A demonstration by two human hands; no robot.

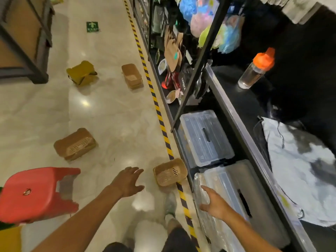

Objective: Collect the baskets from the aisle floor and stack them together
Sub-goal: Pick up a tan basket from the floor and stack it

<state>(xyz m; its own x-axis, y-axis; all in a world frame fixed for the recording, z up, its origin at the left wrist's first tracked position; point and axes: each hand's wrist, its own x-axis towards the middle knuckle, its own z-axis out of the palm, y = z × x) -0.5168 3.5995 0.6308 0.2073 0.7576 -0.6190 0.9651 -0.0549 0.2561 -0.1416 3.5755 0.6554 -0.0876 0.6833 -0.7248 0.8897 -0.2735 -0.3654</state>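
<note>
Several small baskets lie scattered on the pale aisle floor. The nearest tan basket (170, 172) sits on its side against the yellow-and-black floor tape, its opening facing me. My left hand (128, 181) hovers a short way left of it, fingers spread and holding nothing. My right hand (213, 202) is out over the clear bins on the low shelf, fingers relaxed and empty. Another tan basket (75, 144) lies tipped over at the left. A third tan basket (131, 75) stands farther up the aisle by the tape. A yellow basket (81, 72) with dark handles rests beyond it to the left.
A red plastic stool (34, 193) stands at my near left. Dark shelving (241, 128) runs along the right, holding clear lidded bins (203, 137) and a bottle with an orange cap (256, 70). A wooden rack (23, 39) stands at the far left. My foot (170, 204) is on the floor below the nearest basket.
</note>
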